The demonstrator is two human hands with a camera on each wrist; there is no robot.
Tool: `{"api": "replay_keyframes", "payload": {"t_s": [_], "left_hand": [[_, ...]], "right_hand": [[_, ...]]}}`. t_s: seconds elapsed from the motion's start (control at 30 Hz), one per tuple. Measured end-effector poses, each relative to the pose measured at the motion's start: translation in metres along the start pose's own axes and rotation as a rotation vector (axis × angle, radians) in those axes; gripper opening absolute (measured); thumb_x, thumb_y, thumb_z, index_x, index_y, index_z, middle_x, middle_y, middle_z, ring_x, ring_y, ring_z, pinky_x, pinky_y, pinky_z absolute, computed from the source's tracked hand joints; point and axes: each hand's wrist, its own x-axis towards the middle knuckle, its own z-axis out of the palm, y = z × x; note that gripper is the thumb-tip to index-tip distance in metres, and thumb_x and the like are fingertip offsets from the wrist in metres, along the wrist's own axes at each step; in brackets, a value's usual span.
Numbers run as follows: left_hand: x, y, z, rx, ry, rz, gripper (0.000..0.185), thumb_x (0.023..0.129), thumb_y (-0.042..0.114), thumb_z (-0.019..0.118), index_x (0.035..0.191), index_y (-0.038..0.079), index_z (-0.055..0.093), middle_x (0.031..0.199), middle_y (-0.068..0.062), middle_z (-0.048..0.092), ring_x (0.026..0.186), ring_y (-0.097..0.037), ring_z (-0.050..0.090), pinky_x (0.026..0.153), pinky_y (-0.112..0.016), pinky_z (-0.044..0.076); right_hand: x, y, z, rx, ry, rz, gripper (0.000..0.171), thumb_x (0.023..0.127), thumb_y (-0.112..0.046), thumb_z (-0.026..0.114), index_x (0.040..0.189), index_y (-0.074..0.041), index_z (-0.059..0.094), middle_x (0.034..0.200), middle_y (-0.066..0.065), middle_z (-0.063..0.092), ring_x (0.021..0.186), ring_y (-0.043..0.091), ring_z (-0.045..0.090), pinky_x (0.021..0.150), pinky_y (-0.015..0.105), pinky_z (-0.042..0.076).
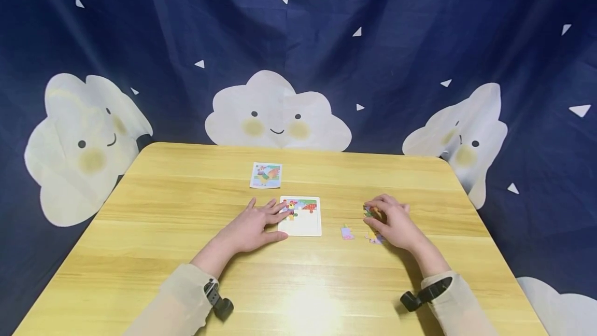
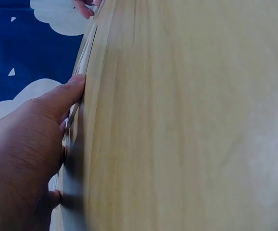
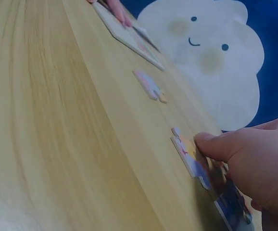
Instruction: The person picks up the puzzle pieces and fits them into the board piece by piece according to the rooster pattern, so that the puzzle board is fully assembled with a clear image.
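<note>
Nearest to us, at the lower edge of the head view, two pale beige sleeves with black wrist-mounted cameras lie on the light yellow wood-grain tabletop (image 1: 163,211). Beyond them our left hand (image 1: 254,227) rests flat, its grip slack and holding nothing, with straight fingers spread and the fingertips touching the left edge of the white rectangular puzzle board (image 1: 301,222). The board lies flat near the middle of the tabletop, its long axis running away from us; a few coloured pieces fill its far end and the near part is bare white.

Our right hand (image 1: 391,222), well to the right of the board, has its grip curled over a small multicoloured jigsaw piece (image 1: 370,212), pinching it at the fingertips. Just under that hand lies a second pale purple-and-yellow jigsaw piece (image 3: 189,155), and between hand and board a loose pink jigsaw piece (image 1: 347,232), its long axis also pointing away from us.

Farther back sits a small printed reference picture card (image 1: 266,175). Behind the tabletop hangs a dark blue cloth backdrop with smiling white clouds (image 1: 277,113).

The left wrist view is blurred; the board shows there only as a thin edge. We cannot make out the board's picture.
</note>
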Motion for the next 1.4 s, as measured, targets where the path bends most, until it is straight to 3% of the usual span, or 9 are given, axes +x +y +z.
{"api": "replay_keyframes", "payload": {"t_s": [0.37, 0.6, 0.83, 1.07, 1.4], "left_hand": [[-0.0001, -0.0010, 0.0025, -0.010, 0.006, -0.012, 0.070, 0.102, 0.061, 0.061, 0.160, 0.024, 0.050, 0.167, 0.006, 0.036, 0.157, -0.026, 0.027, 0.124, -0.067, 0.005], [0.0001, -0.0009, 0.0027, -0.010, 0.017, 0.005, 0.069, 0.102, 0.060, 0.062, 0.158, 0.021, 0.052, 0.167, 0.002, 0.039, 0.157, -0.029, 0.029, 0.123, -0.070, 0.006], [0.0000, -0.0004, 0.0024, -0.007, 0.016, 0.011, 0.069, 0.102, 0.059, 0.062, 0.159, 0.021, 0.051, 0.167, 0.001, 0.038, 0.157, -0.030, 0.028, 0.123, -0.070, 0.006], [0.0009, -0.0025, 0.0060, 0.000, 0.012, 0.000, 0.071, 0.102, 0.063, 0.059, 0.160, 0.023, 0.049, 0.167, 0.003, 0.036, 0.157, -0.027, 0.026, 0.124, -0.068, 0.005], [0.0003, -0.0039, 0.0060, 0.005, 0.014, 0.001, 0.070, 0.103, 0.062, 0.059, 0.161, 0.024, 0.048, 0.168, 0.003, 0.035, 0.157, -0.027, 0.026, 0.124, -0.069, 0.005]], "right_hand": [[-0.0015, 0.0067, -0.0022, 0.027, -0.006, 0.057, 0.037, 0.098, -0.022, 0.079, 0.130, -0.005, 0.073, 0.114, 0.002, 0.064, 0.088, 0.018, 0.052, 0.077, 0.044, 0.017], [0.0034, 0.0081, -0.0048, 0.059, -0.060, 0.130, 0.039, 0.097, -0.022, 0.081, 0.130, -0.004, 0.071, 0.107, 0.002, 0.062, 0.087, 0.021, 0.051, 0.078, 0.047, 0.016], [0.0066, 0.0067, -0.0080, 0.082, -0.092, 0.144, 0.041, 0.095, -0.018, 0.082, 0.131, -0.003, 0.068, 0.105, 0.003, 0.060, 0.088, 0.023, 0.050, 0.080, 0.048, 0.016], [0.0062, 0.0063, -0.0066, 0.052, -0.030, 0.117, 0.042, 0.090, -0.018, 0.087, 0.127, -0.005, 0.070, 0.102, -0.003, 0.067, 0.089, 0.019, 0.060, 0.081, 0.045, 0.021], [0.0022, 0.0094, -0.0022, 0.088, 0.037, 0.102, 0.038, 0.087, -0.019, 0.089, 0.119, -0.006, 0.074, 0.083, -0.009, 0.067, 0.075, 0.012, 0.062, 0.085, 0.046, 0.022]]}}
